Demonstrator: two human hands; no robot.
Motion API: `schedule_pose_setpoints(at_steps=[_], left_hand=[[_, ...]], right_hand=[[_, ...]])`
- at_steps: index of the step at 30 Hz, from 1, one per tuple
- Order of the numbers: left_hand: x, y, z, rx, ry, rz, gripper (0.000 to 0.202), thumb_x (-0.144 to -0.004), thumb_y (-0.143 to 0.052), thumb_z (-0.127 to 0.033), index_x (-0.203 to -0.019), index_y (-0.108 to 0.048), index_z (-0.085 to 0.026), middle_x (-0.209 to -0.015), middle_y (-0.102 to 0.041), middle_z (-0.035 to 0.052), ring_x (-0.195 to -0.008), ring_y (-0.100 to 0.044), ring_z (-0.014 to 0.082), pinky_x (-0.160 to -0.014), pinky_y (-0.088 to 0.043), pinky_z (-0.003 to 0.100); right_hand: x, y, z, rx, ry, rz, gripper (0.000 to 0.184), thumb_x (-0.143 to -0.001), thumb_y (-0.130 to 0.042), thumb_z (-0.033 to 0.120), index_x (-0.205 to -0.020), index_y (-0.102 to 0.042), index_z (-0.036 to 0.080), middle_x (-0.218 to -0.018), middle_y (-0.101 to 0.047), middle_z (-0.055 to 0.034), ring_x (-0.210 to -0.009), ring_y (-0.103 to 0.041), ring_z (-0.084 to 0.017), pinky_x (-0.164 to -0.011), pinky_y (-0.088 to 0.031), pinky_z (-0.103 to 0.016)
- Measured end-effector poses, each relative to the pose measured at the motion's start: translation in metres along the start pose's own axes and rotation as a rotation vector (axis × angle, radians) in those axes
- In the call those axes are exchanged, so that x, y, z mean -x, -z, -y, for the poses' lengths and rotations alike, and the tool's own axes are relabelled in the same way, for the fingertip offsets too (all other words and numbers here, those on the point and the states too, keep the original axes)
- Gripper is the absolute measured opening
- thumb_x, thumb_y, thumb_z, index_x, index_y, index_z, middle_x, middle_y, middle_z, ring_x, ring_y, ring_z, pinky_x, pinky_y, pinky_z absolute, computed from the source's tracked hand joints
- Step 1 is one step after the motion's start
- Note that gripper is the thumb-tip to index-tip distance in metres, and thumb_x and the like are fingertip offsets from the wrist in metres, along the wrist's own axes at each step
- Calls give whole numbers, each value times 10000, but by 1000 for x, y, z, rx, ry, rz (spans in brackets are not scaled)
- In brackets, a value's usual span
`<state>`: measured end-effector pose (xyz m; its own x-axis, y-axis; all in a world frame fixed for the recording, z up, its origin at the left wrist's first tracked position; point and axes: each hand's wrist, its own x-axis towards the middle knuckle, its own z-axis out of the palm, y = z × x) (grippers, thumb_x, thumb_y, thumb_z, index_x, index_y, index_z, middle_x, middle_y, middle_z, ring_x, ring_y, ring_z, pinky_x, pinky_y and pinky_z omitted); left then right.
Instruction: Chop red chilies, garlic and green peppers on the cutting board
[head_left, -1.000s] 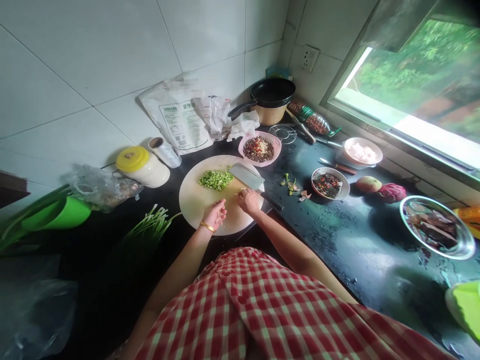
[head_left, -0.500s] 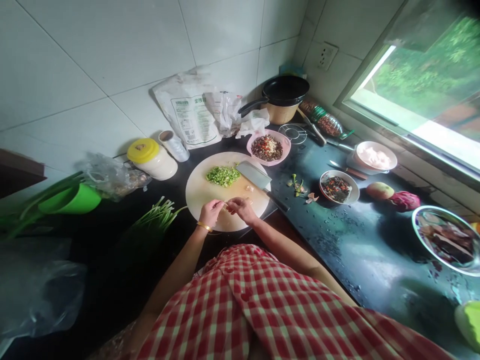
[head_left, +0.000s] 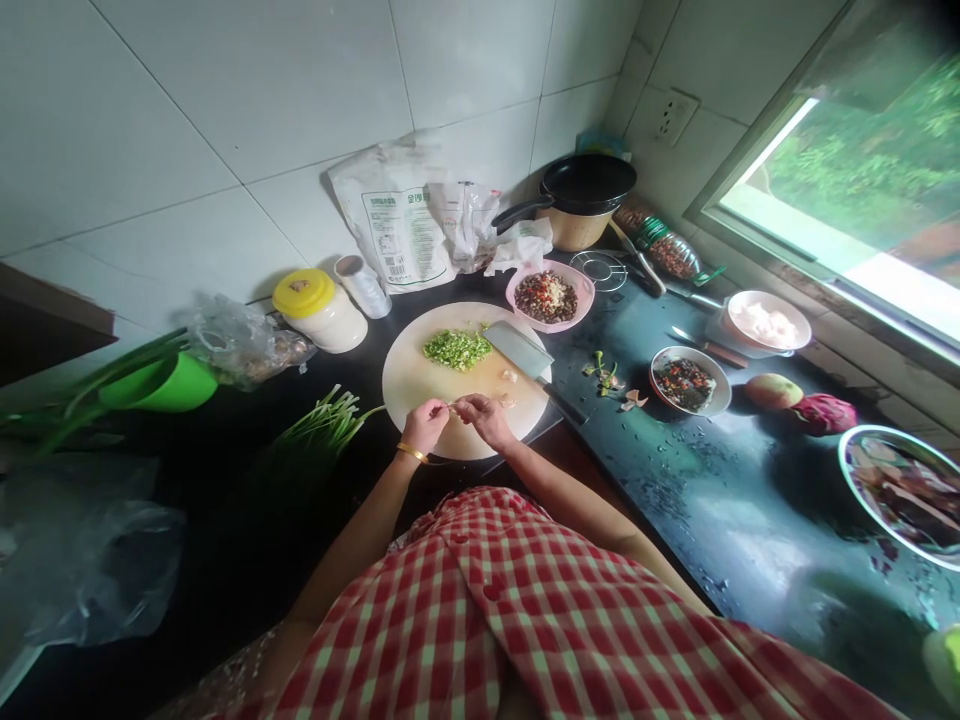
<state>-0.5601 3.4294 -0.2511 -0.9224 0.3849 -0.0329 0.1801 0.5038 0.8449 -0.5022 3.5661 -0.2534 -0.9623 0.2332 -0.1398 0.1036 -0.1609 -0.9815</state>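
Over the near edge of the round cutting board (head_left: 409,345), my left hand (head_left: 425,425) and my right hand (head_left: 485,418) meet fingertip to fingertip. Both are closed in a pinch on a small pale piece that looks like a garlic clove (head_left: 452,407), mostly hidden by the fingers. Beyond them lies a heap of chopped green scallion (head_left: 457,349). A cleaver (head_left: 519,350) rests on the board's right side, its handle jutting past the rim. Small pale garlic-like pieces (head_left: 508,376) lie between the cleaver and my right hand.
Left of the board lie scallions (head_left: 330,420) and a yellow-lidded jar (head_left: 322,312). A pink bowl (head_left: 581,310) of chopped seasonings stands behind it. On the right are trimmings (head_left: 602,372), a small bowl (head_left: 720,400), a knife (head_left: 712,348) and a metal basin (head_left: 847,465). A black pan (head_left: 589,183) sits in the corner.
The view has shifted slightly, so the counter's things appear further right. My hands stay together over the board, still pinching the small piece, with only slight finger movement.
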Motion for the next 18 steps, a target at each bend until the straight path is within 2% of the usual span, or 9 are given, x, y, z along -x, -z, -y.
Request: schedule_pose_setpoints(at_steps=[3, 8, 11, 15, 18], left_hand=[[3, 0, -6, 94, 15, 23, 104, -687, -544, -264, -647, -575, -173, -530, -506, -30, -491, -439, 79, -496, -348, 194], [11, -2, -21, 447, 316, 146, 164, -692, -550, -336, -662, -520, -177, -427, -354, -80, -338, -277, 43, -345, -194, 181], [12, -2, -23, 591, 373, 140, 198, -680, -560, -362, -657, -488, -179, -413, -332, -90, -321, -250, 35, -329, -157, 177], [10, -1, -17, 451, 349, 58, 172, -669, -562, -339, -655, -505, -177, -416, -346, -88, -322, -285, 32, -333, -188, 167], [8, -2, -10, 309, 355, 75, 156, -663, -565, -324, -648, -529, -173, -422, -348, -85, -317, -299, 32, -329, -190, 169]], right_hand=[[-1, 1, 4, -56, -63, 4, 315, -701, -589, 484, -710, -564, 170, -552, -530, 29, -497, -479, -88, -536, -414, -237], [-3, -1, -1, -271, -211, 48, 355, -659, -620, 514, -720, -515, 181, -552, -547, 34, -451, -479, -83, -503, -411, -240], [-1, -4, -5, -302, -214, 27, 360, -672, -605, 527, -686, -500, 183, -551, -551, 29, -435, -458, -76, -470, -382, -228], [3, -4, -3, -326, -194, 32, 327, -655, -634, 485, -703, -555, 171, -632, -577, 6, -540, -499, -91, -533, -422, -240], [3, -2, 2, -278, -141, 44, 293, -619, -686, 398, -788, -604, 174, -725, -590, 3, -629, -509, -96, -588, -434, -238]])
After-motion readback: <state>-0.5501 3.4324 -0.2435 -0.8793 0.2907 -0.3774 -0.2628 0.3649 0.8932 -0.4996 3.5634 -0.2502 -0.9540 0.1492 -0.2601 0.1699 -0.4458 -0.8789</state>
